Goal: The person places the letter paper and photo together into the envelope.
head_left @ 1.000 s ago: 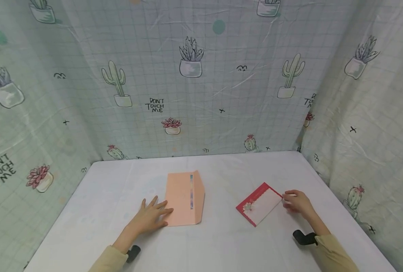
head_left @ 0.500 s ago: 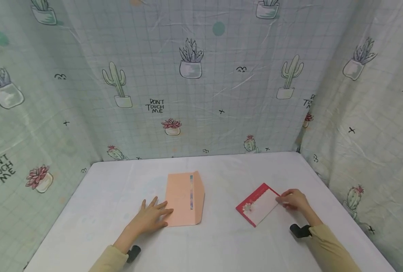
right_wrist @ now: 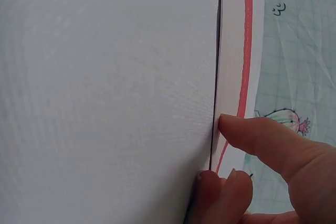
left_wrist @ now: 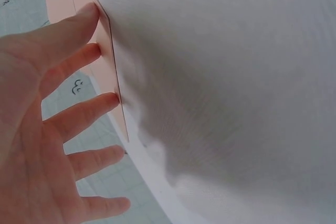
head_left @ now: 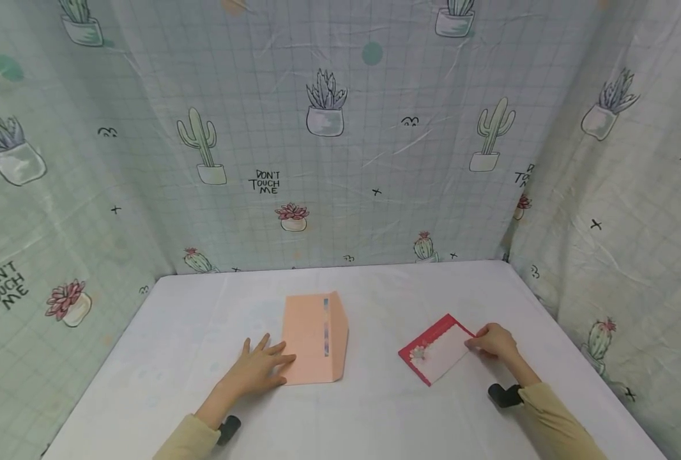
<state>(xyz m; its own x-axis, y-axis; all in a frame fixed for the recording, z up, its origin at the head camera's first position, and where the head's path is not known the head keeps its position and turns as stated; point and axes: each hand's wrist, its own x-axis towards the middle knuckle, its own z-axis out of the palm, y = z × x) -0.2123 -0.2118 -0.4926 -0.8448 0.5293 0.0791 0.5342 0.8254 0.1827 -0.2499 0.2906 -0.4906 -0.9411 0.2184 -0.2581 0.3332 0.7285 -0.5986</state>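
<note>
A peach envelope [head_left: 307, 338] lies on the white table, its flap unfolded to the right and a patterned strip beside the fold. My left hand [head_left: 257, 368] rests at its lower left edge with the fingers spread; in the left wrist view the thumb and some fingertips touch the envelope [left_wrist: 107, 66]. To the right lies a red and white greeting card [head_left: 441, 351], turned at an angle, with a flower print at its left. My right hand [head_left: 496, 342] pinches its right corner; in the right wrist view the thumb lies on the card [right_wrist: 231, 77] and curled fingers are at its edge.
The white table [head_left: 369, 409] reaches back to a hanging cloth [head_left: 340, 160] printed with cacti, which also encloses both sides. A black wrist strap piece [head_left: 504, 395] is at the right sleeve, another black piece [head_left: 229, 429] at the left.
My right hand has moved left onto the card's right corner and now pinches it. The left hand stays on the envelope, and the card lies where it was.
</note>
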